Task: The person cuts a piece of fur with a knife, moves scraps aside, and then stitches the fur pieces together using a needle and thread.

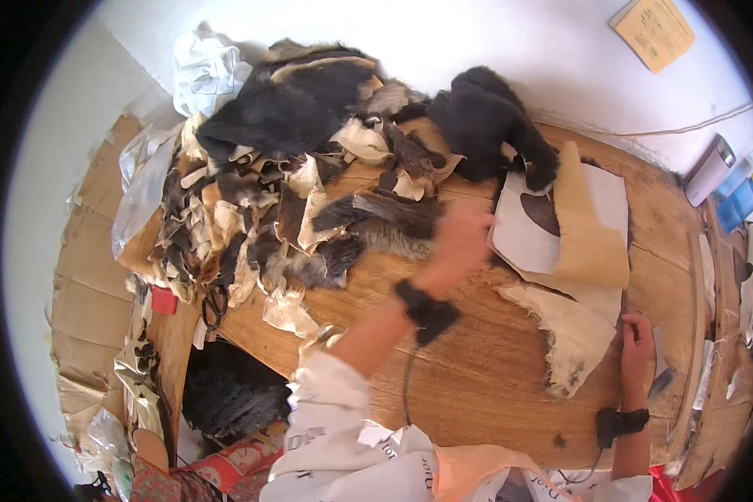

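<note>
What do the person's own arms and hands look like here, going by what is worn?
Both hands, left hand and right hand, are bare. Each wrist carries a black strap with a small black box and a thin dark cable. White sleeves with dark printed lettering are pushed up.

The counter (pixel 477 376) is warm orange-brown wood with darker grain streaks. The heap of fur scraps (pixel 259 226) mixes black, dark brown, grey and cream, the pale undersides showing tan. A large black pelt (pixel 293 105) tops it, edged with a cream stripe, and another black fur piece (pixel 485 121) lies beside it. The paper pattern (pixel 590 230) is tan over white sheets, one bearing a dark brown patch. The hide piece (pixel 573 335) is off-white with dirty grey fringes. Both wrists carry black bands; the sleeve (pixel 335 418) is white with dark print
</note>
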Demonstrator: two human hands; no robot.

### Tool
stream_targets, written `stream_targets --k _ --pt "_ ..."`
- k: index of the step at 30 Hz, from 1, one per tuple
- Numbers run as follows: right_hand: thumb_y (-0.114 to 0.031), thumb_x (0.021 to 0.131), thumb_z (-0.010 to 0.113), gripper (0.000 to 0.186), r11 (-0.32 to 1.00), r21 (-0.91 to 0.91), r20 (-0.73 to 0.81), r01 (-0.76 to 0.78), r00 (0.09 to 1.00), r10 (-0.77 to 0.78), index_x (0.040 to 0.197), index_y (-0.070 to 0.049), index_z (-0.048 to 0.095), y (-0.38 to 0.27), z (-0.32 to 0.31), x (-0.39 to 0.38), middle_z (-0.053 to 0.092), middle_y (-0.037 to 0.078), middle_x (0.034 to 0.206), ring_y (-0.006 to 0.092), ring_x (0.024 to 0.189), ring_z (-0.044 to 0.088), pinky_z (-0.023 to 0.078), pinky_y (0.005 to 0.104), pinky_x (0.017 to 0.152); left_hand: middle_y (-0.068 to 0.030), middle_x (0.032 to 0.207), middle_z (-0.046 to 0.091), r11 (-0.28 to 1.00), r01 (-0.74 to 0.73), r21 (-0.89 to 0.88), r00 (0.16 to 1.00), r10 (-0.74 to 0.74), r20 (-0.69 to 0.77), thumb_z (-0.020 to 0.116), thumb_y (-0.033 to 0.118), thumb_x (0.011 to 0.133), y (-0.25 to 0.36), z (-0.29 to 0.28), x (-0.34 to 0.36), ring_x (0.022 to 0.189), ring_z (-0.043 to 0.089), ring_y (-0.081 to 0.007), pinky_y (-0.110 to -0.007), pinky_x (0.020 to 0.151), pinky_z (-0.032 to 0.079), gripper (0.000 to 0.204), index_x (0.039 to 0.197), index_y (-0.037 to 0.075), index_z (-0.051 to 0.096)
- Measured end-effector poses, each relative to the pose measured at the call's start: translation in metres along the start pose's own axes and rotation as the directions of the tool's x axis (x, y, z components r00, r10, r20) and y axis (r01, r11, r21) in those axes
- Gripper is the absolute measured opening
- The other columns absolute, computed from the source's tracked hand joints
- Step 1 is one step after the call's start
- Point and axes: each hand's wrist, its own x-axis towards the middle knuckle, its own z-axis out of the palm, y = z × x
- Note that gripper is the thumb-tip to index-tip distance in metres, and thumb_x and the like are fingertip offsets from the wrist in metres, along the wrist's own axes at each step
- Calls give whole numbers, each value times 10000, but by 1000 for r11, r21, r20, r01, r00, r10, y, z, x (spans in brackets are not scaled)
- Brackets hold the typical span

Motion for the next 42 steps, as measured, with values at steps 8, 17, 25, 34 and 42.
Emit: stream_targets --k 8,17,25,34,42 --pt "22 854 504 95 999 -11 -3 -35 999 35 885 -25 581 -7 7 2 552 0 859 94 821 507 392 210 748 -63 935 634 622 448 642 874 -455 -170 573 116 755 -100 -142 -12 919 581 -285 -491 802 433 235 945 213 671" --pt "54 826 502 114 998 -54 -8 40 999 -41 868 -16 581 -9 8 1 555 11 832 102 801 512 394 216 722 -131 974 582 653 383 653 842 45 -538 582 143 780 -151 -214 19 804 601 -352 -427 680 497 263 1041 119 582" --pt "61 822 497 106 998 -57 -44 -18 999 15 846 -8 574 -7 8 1 540 19 794 107 770 517 401 221 707 -83 986 626 968 -157 197 975 120 189 708 118 716 -139 -118 6 967 571 -261 -376 844 435 351 1052 103 610" --pt "50 805 524 89 992 -84 -79 93 992 -99 813 -18 581 -19 11 3 486 5 701 104 662 476 368 225 598 -39 811 609 890 -160 427 949 20 314 735 108 604 -106 -131 12 851 563 -243 -426 822 356 209 797 97 656" --pt "40 810 531 80 991 -106 -74 81 993 -89 813 -17 587 -21 7 -3 544 19 735 114 691 516 400 231 629 -14 697 593 904 318 -285 948 -311 70 639 111 820 3 -170 18 633 512 -74 -195 604 396 108 879 21 633"
